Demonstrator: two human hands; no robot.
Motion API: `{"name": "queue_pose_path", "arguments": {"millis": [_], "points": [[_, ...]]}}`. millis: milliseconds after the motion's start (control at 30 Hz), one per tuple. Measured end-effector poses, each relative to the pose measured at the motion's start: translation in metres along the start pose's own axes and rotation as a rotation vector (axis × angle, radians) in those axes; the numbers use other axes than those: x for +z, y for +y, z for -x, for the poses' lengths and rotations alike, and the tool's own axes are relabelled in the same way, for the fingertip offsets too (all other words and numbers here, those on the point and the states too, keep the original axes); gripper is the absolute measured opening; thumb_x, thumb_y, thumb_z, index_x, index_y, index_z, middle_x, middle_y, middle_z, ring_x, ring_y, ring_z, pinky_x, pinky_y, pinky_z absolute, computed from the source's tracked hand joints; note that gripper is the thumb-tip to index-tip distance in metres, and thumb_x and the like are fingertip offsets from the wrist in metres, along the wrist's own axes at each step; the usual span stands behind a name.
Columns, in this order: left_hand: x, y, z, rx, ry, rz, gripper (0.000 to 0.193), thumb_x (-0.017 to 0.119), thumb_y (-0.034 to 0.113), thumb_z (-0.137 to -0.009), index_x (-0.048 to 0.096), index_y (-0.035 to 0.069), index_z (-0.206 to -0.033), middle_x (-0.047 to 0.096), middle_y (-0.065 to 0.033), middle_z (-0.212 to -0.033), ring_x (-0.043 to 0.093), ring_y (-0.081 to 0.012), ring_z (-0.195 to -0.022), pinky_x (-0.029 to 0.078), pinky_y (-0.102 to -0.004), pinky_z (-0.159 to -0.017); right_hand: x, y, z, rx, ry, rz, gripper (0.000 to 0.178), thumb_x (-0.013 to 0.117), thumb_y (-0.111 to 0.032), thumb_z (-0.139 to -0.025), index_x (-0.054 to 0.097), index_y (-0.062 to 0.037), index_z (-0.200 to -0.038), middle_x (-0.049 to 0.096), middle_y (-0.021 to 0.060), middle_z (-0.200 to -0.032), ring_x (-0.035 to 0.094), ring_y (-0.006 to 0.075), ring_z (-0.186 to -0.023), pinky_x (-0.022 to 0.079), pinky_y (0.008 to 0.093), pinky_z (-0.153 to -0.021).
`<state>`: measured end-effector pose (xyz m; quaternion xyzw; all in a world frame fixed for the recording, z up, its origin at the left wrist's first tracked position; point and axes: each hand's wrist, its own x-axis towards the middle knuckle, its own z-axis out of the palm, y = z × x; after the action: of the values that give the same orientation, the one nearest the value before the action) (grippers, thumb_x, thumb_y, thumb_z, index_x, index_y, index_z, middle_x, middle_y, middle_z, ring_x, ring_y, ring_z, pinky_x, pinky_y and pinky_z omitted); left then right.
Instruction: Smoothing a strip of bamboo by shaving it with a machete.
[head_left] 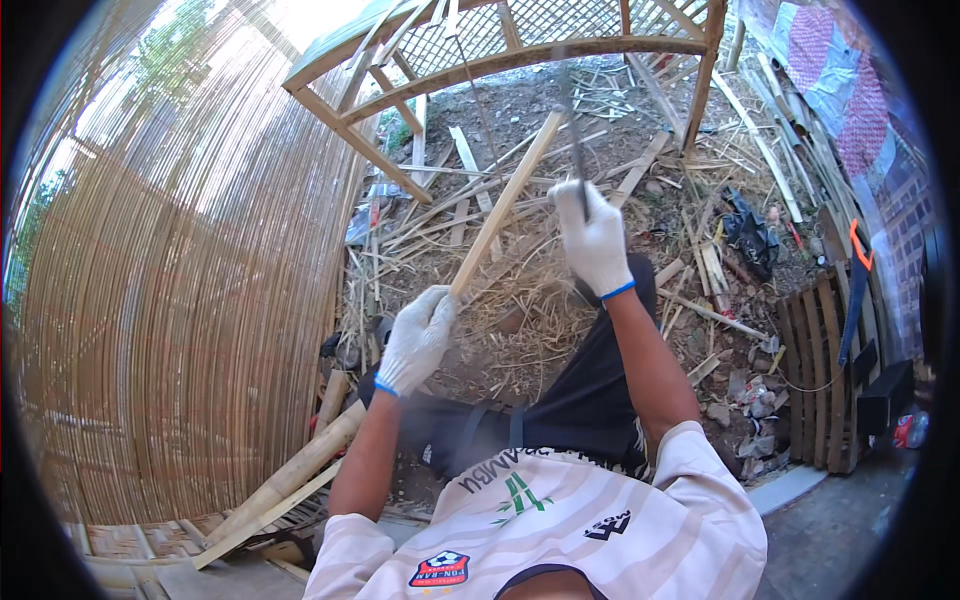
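Note:
My left hand (417,338), in a white work glove with a blue cuff, grips the near end of a long pale bamboo strip (507,200) that slants up and away to the right. My right hand (595,240), gloved the same way, is closed on the handle of a dark blade (573,125) that points up past the strip's far end. The blade looks blurred. Both forearms rise from my lap, over dark trousers (580,390). Shavings and dry straw (520,310) lie on the ground under the hands.
A wall of woven bamboo slats (190,290) curves along the left. A bamboo frame with lattice (520,50) stands ahead. Loose offcuts (700,160) litter the dirt. A thick bamboo pole (290,480) lies at lower left. Wooden pallet (825,370) and a saw (855,290) at right.

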<state>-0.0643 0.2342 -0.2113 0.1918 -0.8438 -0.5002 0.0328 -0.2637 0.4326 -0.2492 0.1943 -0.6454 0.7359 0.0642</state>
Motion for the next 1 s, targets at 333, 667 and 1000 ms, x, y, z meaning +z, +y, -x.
{"name": "queue_pose_path", "arguments": {"millis": [333,667,1000], "points": [[0.040,-0.049,-0.037,-0.072,0.059,-0.272,0.030,0.053,0.027,-0.109,0.069,0.002,-0.108,0.061,-0.0024,-0.072,0.056,-0.0110,-0.061,0.045,-0.0313,-0.058,0.016,0.085,0.056,0.116,-0.587,0.674,0.057,0.047,-0.063,-0.102,0.068,-0.0096,-0.099,0.073,0.0228,-0.084,0.072,0.0452,-0.082,0.055,0.0563,-0.073],[0.047,-0.044,-0.043,-0.089,0.088,-0.392,0.033,0.052,0.029,-0.106,0.067,0.000,-0.111,0.068,-0.0286,-0.098,0.066,-0.0470,-0.097,0.049,-0.0525,-0.084,0.027,0.105,0.045,0.076,-0.700,0.736,0.067,0.048,-0.074,-0.096,0.071,-0.0112,-0.091,0.074,0.0202,-0.082,0.074,0.0404,-0.081,0.057,0.0536,-0.072],[0.016,-0.061,0.008,-0.219,0.033,-0.288,0.031,0.055,0.027,-0.106,0.068,0.000,-0.108,0.063,-0.0155,-0.078,0.063,-0.0242,-0.073,0.051,-0.0399,-0.072,0.000,0.151,0.010,0.380,-0.193,0.621,0.073,0.033,-0.069,-0.105,0.073,-0.0073,-0.103,0.073,0.0293,-0.094,0.070,0.0488,-0.096,0.054,0.0565,-0.084]]}}
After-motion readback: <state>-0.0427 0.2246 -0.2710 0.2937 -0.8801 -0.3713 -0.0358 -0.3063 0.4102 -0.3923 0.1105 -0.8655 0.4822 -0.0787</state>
